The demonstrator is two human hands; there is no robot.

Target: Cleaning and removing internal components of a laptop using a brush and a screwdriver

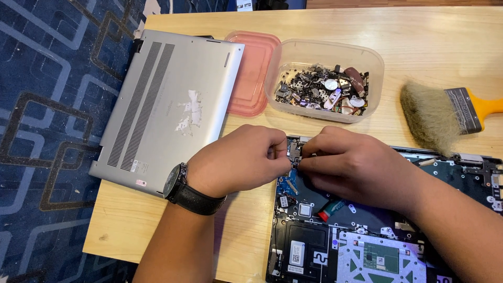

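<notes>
Head view: both hands meet at the top-left corner of the opened laptop [367,246], left hand [238,160] curled shut and right hand [346,162] pinching at a small metal hinge [294,151]. At 12 o'clock from them a clear tub [374,68] holds mixed metal scraps [325,89], its pink lid [254,73] lying empty beside it at 11. A grey cover [162,105] lies at 10, a brush [445,112] at 2.
</notes>
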